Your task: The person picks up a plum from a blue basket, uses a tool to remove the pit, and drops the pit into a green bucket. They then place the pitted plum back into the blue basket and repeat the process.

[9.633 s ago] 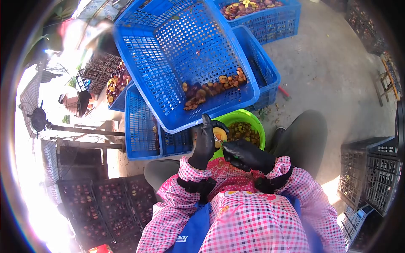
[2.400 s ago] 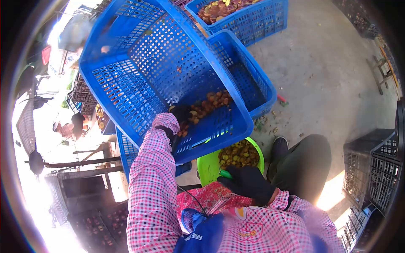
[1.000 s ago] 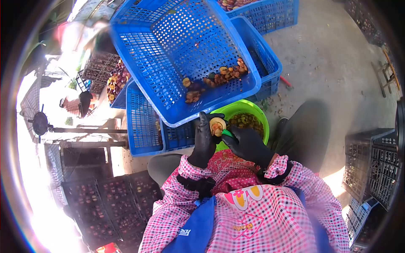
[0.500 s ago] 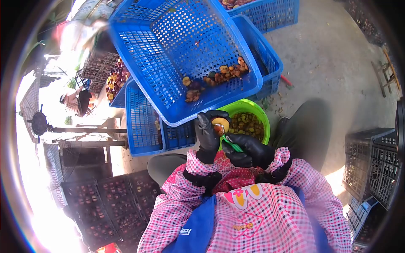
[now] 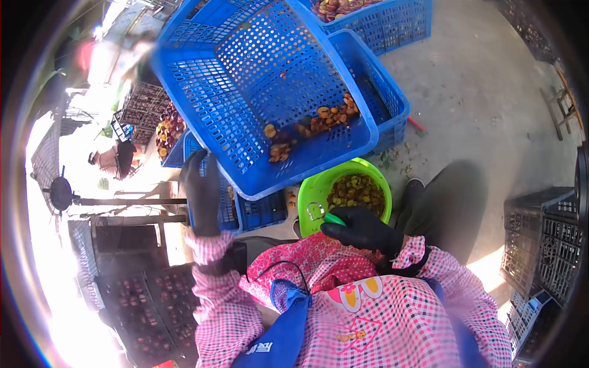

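Note:
My right hand (image 5: 365, 228), in a black glove, is closed around the green handle of a coring tool (image 5: 334, 219). Its metal loop end points left, over the rim of a bright green basin (image 5: 311, 191). Cut fruit pieces (image 5: 356, 195) lie in the basin. My left hand (image 5: 202, 195), also black-gloved, reaches out to the left beside the large tilted blue crate (image 5: 245, 116), over a lower blue crate (image 5: 261, 211). Its fingers point upward and are smeared by motion; no fruit shows in it, though the palm side is hidden.
Halved brownish fruit (image 5: 328, 118) lies along the near side of the tilted crate. More blue crates (image 5: 392, 27) stand behind it, one with fruit. Dark crates of fruit (image 5: 147, 306) are at lower left, and black crates (image 5: 531, 239) stand at right. A fan (image 5: 61, 194) is on the left.
My left hand has left the tool and swung out to the left; the yellow fruit half it held is out of sight. My right hand keeps the tool, nearly in place.

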Motion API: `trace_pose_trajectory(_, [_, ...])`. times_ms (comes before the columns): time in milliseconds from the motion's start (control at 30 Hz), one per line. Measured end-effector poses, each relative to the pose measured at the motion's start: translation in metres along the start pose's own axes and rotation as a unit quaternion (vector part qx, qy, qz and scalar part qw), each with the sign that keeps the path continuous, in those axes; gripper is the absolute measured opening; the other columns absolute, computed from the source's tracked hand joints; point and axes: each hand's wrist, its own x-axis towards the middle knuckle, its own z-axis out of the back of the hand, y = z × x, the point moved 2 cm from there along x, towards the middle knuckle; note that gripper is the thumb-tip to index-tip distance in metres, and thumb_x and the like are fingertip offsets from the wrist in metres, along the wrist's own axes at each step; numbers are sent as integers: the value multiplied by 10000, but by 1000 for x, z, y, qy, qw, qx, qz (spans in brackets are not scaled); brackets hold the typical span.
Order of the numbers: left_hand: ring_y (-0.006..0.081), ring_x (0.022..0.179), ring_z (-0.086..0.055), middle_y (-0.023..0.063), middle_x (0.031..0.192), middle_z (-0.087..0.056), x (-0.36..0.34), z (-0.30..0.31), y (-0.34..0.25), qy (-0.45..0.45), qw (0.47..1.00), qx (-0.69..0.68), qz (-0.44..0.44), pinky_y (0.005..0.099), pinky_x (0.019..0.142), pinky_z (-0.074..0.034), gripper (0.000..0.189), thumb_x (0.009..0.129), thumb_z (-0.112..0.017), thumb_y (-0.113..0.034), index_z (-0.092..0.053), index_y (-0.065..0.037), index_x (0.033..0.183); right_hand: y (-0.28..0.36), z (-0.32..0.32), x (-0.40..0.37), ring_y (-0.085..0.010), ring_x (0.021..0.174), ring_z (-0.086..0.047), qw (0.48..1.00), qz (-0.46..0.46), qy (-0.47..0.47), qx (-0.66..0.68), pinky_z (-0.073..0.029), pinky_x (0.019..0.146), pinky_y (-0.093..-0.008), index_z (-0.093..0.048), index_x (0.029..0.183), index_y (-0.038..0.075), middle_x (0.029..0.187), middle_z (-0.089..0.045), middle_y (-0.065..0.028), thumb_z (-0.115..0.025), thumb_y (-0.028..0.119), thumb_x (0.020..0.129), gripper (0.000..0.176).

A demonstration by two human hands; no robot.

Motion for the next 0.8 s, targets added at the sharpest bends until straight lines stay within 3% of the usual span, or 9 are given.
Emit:
trace_pose_trajectory(33, [324, 1010, -607, 200, 1052, -648, 14, -22, -14, 37, 999, -21, -26, 400, 892, -467, 332, 901, -622, -248, -650, 26, 1087, -1, -1, 1, -252, 549, -599, 1000, -2, 1, 1, -463, 551, -379, -621, 860, 44, 660, -612, -115, -619, 369, 906, 329])
trace_pose_trajectory(67, [291, 914, -651, 176, 976, -675, 28, -48, -28, 73, 995, -43, -52, 361, 821, -503, 315, 905, -621, -213, -645, 45, 1084, -2, 0, 2, -312, 608, -615, 999, 20, -13, -36, -476, 592, -409, -622, 854, 42, 706, -626, -143, -635, 368, 890, 328])
trace_pose_trajectory(100, [307, 924, -649, 180, 992, -676, 46, -77, -36, 128, 986, -25, -108, 373, 830, -503, 336, 897, -632, -234, -646, 34, 1100, -3, 3, 4, -371, 666, -631, 996, 42, -28, -72, -489, 633, -439, -622, 848, 40, 752, -639, -171, -651, 367, 873, 329])
trace_pose_trajectory(133, [323, 935, -647, 184, 1008, -677, 62, -112, -38, 182, 969, -7, -166, 385, 838, -502, 358, 889, -644, -255, -648, 23, 1116, -3, 6, 5, -371, 666, -631, 996, 42, -31, -73, -489, 633, -439, -622, 848, 40, 752, -639, -171, -651, 367, 873, 329])
trace_pose_trajectory(200, [336, 930, -645, 193, 1027, -677, 82, -193, -24, 299, 936, -26, -183, 385, 833, -503, 348, 868, -656, -257, -664, 3, 1099, -3, 13, 5, -392, 703, -630, 997, 28, -46, -59, -495, 639, -438, -628, 862, 48, 766, -641, -189, -663, 375, 861, 329])
trace_pose_trajectory(233, [336, 930, -645, 193, 1027, -677, 89, -233, -9, 302, 934, -28, -190, 385, 833, -503, 348, 868, -656, -257, -664, 3, 1099, -4, 17, 5, -392, 703, -630, 996, 26, -54, -59, -495, 639, -438, -628, 862, 48, 766, -641, -189, -663, 375, 861, 329])
trace_pose_trajectory(333, [312, 921, -649, 183, 993, -680, 94, -314, 1, 506, 843, -39, -178, 383, 825, -510, 321, 842, -660, -231, -672, -8, 1072, -5, 27, 8, -361, 678, -648, 995, 7, -66, -80, -509, 630, -437, -632, 884, 52, 721, -632, -187, -676, 377, 854, 330])
trace_pose_trajectory(500, [298, 909, -650, 175, 984, -678, 89, -340, -3, 579, 801, 32, -153, 387, 823, -512, 304, 843, -652, -217, -671, -5, 1060, -5, 32, 11, -351, 652, -656, 994, 10, -100, -49, -518, 612, -431, -634, 918, 43, 721, -643, -177, -670, 378, 859, 343])
trace_pose_trajectory(800, [274, 888, -653, 160, 970, -675, 70, -281, 0, 589, 802, 10, -101, 394, 819, -516, 274, 844, -639, -190, -668, 1, 1038, -7, 24, 8, -372, 692, -657, 992, 1, -104, -72, -516, 637, -449, -636, 969, 57, 763, -656, -186, -627, 390, 886, 343])
